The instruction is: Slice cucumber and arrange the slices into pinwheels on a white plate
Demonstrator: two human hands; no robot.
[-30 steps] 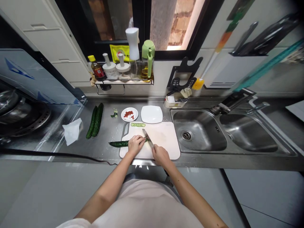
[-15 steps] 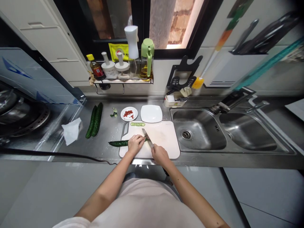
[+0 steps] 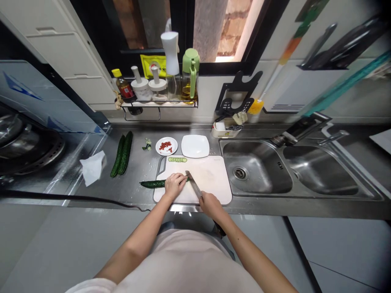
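Your left hand (image 3: 174, 185) is pinning the cucumber (image 3: 152, 184), bumpy, dark green; its long axis is running left-right, tapered end pointing left past the smooth white board (image 3: 214, 179) over the steel counter (image 3: 125, 195). Your right hand's (image 3: 211, 204) grip is clenching the knife (image 3: 194, 184); its flat metal blade is slanting away and leftward, beside the cucumber's right end. Round pale slices (image 3: 177, 159) are lying beyond.

A: Site type?
B: Kitchen. Double-basin steel sink (image 3: 256, 165) right of the hands (image 3: 191, 193), set in a steel counter (image 3: 140, 134).
A: Other evidence?
B: Stove (image 3: 29, 142) far left, seasoning rack (image 3: 160, 104) beyond the hands, cutting board (image 3: 210, 175) under them, knife block (image 3: 320, 81) upper right.
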